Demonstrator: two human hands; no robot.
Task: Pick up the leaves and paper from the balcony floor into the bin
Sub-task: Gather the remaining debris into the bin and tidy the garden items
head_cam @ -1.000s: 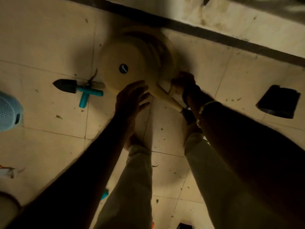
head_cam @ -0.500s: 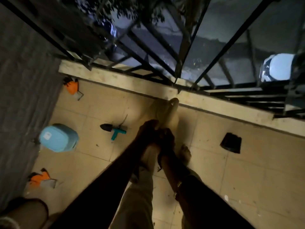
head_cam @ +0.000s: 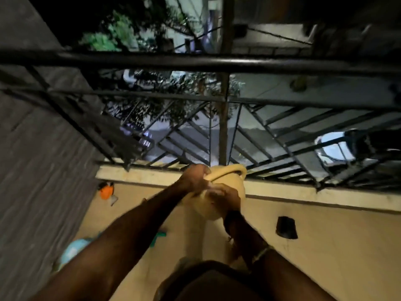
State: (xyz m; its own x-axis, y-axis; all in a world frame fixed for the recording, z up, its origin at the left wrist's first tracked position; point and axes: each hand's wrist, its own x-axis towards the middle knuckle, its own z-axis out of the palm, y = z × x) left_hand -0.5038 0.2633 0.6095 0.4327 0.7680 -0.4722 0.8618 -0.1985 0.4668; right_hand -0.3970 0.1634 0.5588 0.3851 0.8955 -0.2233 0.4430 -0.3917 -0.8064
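Note:
I hold a beige round bin [head_cam: 233, 184] with an arched handle up at chest height, close to the balcony railing. My left hand [head_cam: 193, 178] grips the left end of the handle. My right hand [head_cam: 225, 197] is curled against the bin's body from the near side. The picture is blurred, so the bin's opening and its contents cannot be made out. An orange and white scrap [head_cam: 106, 192] lies on the tiled floor in the far left corner. No loose leaves show on the floor.
The black metal railing [head_cam: 217, 61] runs across in front, above a low ledge [head_cam: 314, 194]. A grey wall [head_cam: 39, 170] stands on the left. A black object [head_cam: 286, 227], a teal trowel [head_cam: 158, 236] and a light blue container [head_cam: 72, 250] lie on the floor.
I have stood up from crouching over the bin on the floor. Both hands have lifted the bin from the tiles up towards the railing.

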